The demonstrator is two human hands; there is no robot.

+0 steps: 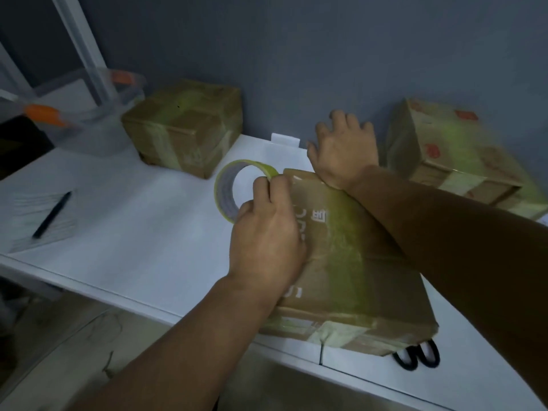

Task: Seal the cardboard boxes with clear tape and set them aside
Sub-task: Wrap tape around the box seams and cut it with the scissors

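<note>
A flat brown cardboard box [353, 262] with tape strips lies on the white table [142, 232] in front of me. My left hand [267, 232] grips a roll of clear tape [228, 185] at the box's left edge, thumb and fingers pinching the roll's rim. My right hand [341, 149] presses flat, fingers spread, over the box's far edge. A taped box [186, 126] stands at the back left against the wall. Another taped box [453, 155] with red marks sits at the back right.
A black pen [52, 215] lies on papers [38, 221] at the left. Black scissors handles [418, 355] stick out from under the near box at the table's front edge. A clear plastic bin [98, 114] with orange clips stands at the back left.
</note>
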